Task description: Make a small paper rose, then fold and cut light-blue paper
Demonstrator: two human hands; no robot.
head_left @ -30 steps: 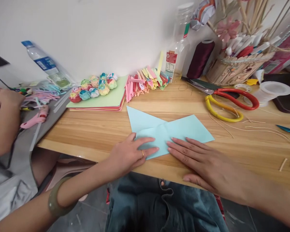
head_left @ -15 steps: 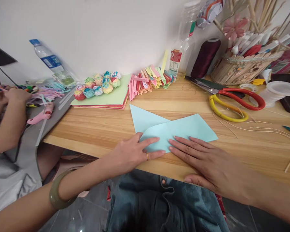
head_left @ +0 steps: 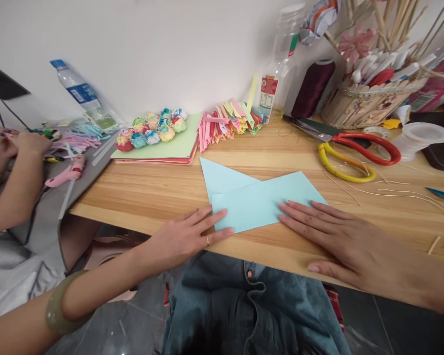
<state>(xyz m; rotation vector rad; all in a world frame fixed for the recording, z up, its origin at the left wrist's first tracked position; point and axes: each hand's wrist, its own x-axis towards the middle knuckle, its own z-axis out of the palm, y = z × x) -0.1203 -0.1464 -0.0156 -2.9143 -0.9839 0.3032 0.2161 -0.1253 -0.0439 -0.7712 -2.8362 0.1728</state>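
Observation:
A light blue sheet of paper (head_left: 255, 199) lies folded over on the wooden table, with a pointed flap sticking out at its upper left. Its folded edge runs along the side nearest me. My left hand (head_left: 187, 229) rests on the paper's left end, fingers stretched out and the tips touching it. My right hand (head_left: 329, 236) lies flat with its fingers spread over the right part of the paper, the thumb near the table's front edge. Neither hand grips anything.
Scissors (head_left: 358, 153) with red and yellow handles lie at the right, by loose cords. Behind stand a stick basket (head_left: 370, 103) and a thread spool (head_left: 313, 88). Coloured paper sheets (head_left: 151, 155) and folded paper strips (head_left: 229, 125) lie at the back. A co-worker's hands (head_left: 25, 143) are at the left.
My hands have moved apart along the folded edge, the left one leftward and the right one rightward. The raised left end of the fold now lies flat.

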